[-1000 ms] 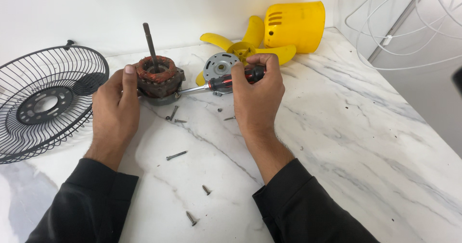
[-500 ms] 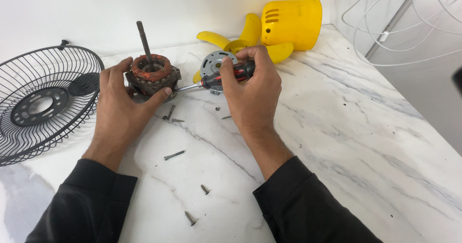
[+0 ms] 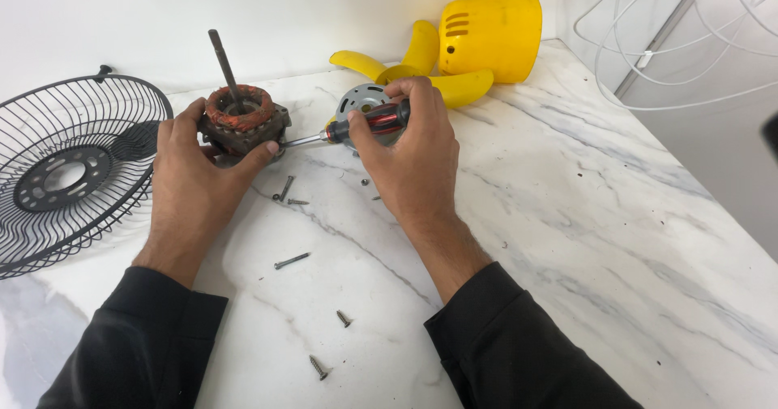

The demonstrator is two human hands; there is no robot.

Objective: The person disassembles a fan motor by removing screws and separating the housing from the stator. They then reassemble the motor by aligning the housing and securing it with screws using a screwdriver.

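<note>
Left hand (image 3: pixel 194 174) clasps fan motor (image 3: pixel 241 121) at far left of marble tabletop (image 3: pixel 567 239). Right hand (image 3: pixel 409 154) closed round screwdriver (image 3: pixel 356 127), tip at motor's side. Likely working case screw; next calls for steady tip, firm bracing.

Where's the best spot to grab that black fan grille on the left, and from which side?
Probably the outer rim of the black fan grille, taken from its near right edge. It lies flat like a dish on the marble counter, so the raised wire rim is the easiest part to hook fingers under.

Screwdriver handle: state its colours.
Red and black, on the screwdriver handle in the right hand; head view.
</note>
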